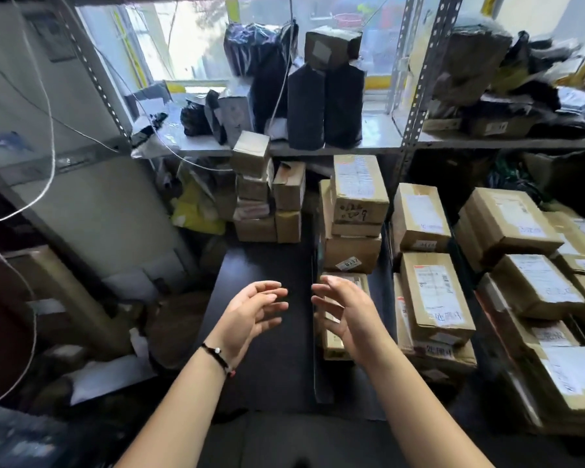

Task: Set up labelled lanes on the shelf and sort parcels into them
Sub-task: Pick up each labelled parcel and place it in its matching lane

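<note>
My left hand [250, 312] and my right hand [347, 315] hover side by side over a dark shelf surface [264, 265], palms facing each other, fingers relaxed and holding nothing. Just right of my right hand stands a thin dark divider [319, 366] on edge. Behind it is a stack of cardboard parcels [355, 211] with white labels. More labelled parcels [433, 298] lie in rows to the right. A smaller pile of boxes [264, 194] sits at the back of the dark surface.
An upper shelf [318, 148] carries black bagged parcels [325, 106] and a box. A perforated metal upright [416, 106] splits the shelving. White cables [44, 136] hang at the left beside a grey cabinet. Bags and clutter fill the lower left.
</note>
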Motion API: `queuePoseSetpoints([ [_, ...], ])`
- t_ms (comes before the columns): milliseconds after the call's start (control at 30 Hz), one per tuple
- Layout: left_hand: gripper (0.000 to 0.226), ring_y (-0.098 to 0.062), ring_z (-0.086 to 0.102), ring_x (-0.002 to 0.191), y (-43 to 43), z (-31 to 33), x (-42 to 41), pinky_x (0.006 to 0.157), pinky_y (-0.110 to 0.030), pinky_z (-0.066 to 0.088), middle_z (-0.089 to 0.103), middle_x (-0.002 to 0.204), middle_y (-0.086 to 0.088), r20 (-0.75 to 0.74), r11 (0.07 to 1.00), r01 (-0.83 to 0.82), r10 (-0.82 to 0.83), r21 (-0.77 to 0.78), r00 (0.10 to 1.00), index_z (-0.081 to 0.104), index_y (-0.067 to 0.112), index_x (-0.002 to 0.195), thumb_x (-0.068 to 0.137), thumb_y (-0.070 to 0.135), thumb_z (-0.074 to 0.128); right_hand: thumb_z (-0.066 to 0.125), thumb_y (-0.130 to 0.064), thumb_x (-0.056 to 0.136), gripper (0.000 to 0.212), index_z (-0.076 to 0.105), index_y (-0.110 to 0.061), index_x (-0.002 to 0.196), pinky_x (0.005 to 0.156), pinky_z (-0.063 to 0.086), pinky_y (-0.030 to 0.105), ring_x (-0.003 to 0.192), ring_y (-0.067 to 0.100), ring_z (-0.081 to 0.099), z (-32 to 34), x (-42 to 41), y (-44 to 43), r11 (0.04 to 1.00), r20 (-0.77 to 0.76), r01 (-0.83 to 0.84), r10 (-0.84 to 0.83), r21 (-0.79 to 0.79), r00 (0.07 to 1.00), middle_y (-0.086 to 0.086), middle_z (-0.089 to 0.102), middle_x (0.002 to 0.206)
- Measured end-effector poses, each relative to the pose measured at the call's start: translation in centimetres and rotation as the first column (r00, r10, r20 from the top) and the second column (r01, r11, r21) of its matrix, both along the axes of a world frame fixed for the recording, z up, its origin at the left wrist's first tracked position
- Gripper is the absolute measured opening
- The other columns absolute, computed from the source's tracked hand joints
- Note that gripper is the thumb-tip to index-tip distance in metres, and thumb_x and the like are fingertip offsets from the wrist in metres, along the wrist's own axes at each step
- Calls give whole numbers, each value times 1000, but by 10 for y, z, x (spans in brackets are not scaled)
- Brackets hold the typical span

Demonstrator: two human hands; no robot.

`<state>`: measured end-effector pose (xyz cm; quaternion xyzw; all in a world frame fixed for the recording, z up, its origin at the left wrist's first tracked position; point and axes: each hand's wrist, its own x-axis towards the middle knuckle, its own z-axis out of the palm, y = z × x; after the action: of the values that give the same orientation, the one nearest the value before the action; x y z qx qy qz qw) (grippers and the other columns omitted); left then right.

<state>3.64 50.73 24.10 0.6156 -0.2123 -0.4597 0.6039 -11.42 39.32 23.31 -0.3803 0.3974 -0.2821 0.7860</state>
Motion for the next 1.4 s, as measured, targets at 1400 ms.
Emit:
queuePoseSetpoints([
  [1400,101,-25,53,121,-339,2,364,108,-45,42,53,138,-5,293,918,-250,158,307,943,43,16,144,70,83,59,57,-25,101,11,66,-27,107,85,52,33,106,18,67,29,321,-245,989,-210,88,-112,-123,971,1,73,109],
])
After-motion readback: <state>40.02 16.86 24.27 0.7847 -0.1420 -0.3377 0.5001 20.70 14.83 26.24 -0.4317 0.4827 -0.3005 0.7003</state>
